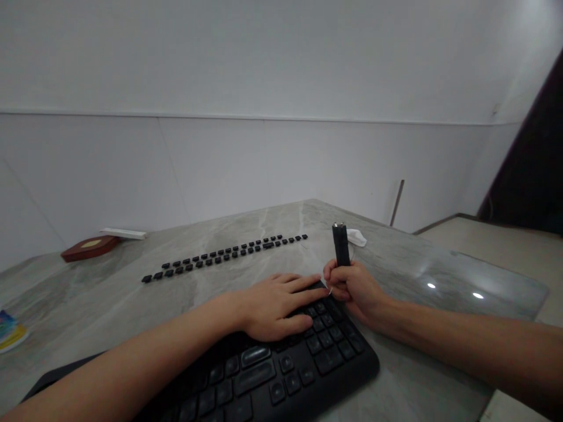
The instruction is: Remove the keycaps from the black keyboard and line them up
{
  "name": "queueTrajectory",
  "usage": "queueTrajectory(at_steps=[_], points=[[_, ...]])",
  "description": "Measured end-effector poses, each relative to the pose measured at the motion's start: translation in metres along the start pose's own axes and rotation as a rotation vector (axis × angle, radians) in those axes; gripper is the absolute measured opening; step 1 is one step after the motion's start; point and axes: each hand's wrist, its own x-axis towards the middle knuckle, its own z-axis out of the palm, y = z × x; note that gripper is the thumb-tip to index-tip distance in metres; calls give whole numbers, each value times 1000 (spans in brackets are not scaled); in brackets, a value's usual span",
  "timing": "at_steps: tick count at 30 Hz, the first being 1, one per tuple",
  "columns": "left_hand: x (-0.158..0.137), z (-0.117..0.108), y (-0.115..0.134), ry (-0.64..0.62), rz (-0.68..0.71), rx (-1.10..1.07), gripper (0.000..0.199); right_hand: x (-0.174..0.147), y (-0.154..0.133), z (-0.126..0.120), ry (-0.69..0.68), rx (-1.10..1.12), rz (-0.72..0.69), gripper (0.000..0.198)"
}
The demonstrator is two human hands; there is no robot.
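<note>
A black keyboard (pixel 308 384) lies on the grey marbled table in front of me. My left hand (pixel 279 305) rests flat on its upper right part, fingers stretched out and holding nothing. At the keyboard's far right corner, my right hand (pixel 352 287) is closed around a black-handled tool (pixel 341 246) that stands upright. A thin metal tip shows below this fist, close to my left fingertips and the keys. Exactly what kind of tool it is cannot be made out. Beyond the hands, several black keycaps (pixel 217 261) are lined up in two long rows.
On the left of the table (pixel 132 316) lie a reddish-brown wooden object (pixel 90 248), a white strip (pixel 124 233) and a colourful item (pixel 9 331) at the edge. A crumpled white tissue-like piece (pixel 357 237) lies behind the tool. A pale wall stands behind the table.
</note>
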Motion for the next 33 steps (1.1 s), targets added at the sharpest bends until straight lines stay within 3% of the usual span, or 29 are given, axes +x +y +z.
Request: queueTrajectory(at_steps=[6, 20, 33], points=[[0, -1, 1, -39, -28, 19, 58, -4, -2, 4, 70, -2, -16, 6], [-1, 0, 0, -32, -12, 23, 60, -11, -3, 2, 35, -187, -147, 3], [0, -1, 1, -36, -26, 21, 59, 0, -4, 3, 74, 28, 28, 13]])
